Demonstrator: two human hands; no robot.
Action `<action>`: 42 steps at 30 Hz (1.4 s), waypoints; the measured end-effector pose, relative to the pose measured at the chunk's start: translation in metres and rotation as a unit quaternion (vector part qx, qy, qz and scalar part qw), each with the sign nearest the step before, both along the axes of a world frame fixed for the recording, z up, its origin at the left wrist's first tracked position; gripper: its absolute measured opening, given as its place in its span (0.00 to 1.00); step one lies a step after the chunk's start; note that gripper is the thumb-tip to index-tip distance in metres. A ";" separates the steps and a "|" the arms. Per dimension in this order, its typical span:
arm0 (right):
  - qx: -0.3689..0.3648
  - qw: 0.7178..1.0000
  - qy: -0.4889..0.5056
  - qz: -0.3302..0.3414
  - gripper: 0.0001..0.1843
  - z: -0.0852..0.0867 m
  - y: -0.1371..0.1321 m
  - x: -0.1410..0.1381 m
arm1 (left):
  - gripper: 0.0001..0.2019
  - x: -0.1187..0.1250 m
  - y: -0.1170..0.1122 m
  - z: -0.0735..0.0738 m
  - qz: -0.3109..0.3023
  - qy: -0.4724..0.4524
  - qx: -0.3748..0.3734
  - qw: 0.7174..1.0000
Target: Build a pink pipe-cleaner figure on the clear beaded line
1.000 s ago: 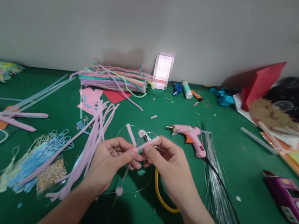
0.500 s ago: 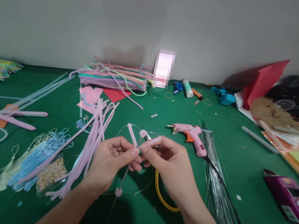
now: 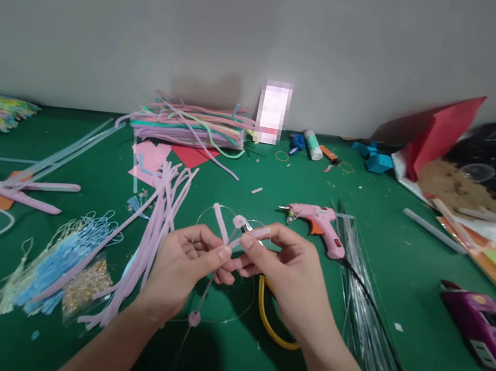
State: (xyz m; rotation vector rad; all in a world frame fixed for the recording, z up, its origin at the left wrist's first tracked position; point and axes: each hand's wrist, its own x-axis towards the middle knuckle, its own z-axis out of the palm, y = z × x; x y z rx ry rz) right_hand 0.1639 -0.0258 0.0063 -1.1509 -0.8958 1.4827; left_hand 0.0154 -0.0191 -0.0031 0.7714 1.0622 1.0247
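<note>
Head cam, lt pink strip [image 3: 221, 224], narrow; V-bent

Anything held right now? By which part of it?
Yes, a V-shaped pale pink strip: left hand, grip near the V's point; right hand, grip along its right-side leg.

L hand [image 3: 190, 265] & R hand [image 3: 287, 263] close tog. at ctr., both pinching thumb-to-finger; forearms [image 3: 118, 335] angled inward fr. btm.

The held strip [image 3: 221, 223] is lilac, the glue gun [image 3: 328, 230] at two o'clock pink with orange trigger [image 3: 316, 226], the tabletop [image 3: 397, 263] green.
</note>
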 end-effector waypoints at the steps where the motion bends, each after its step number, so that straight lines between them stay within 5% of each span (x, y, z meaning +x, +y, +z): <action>1: -0.002 1.000 0.001 -0.004 0.12 0.000 0.000 0.000 | 0.13 0.000 0.000 0.000 -0.001 0.002 -0.001 1.000; 28: 0.010 0.993 -0.066 -0.101 0.12 -0.001 -0.001 0.006 | 0.14 -0.001 -0.001 -0.003 -0.007 -0.003 -0.013 1.000; 32: 0.015 0.997 0.006 -0.069 0.11 0.000 0.001 0.016 | 0.16 -0.003 -0.001 -0.002 -0.009 -0.011 -0.014 1.000; 37: -0.002 0.993 0.104 0.055 0.08 -0.002 0.004 0.027 | 0.19 -0.005 0.000 0.000 -0.024 -0.060 -0.018 0.998; 42: 0.061 0.986 0.114 0.105 0.06 -0.013 0.004 0.021 | 0.18 -0.003 -0.001 0.001 -0.055 -0.098 -0.026 0.993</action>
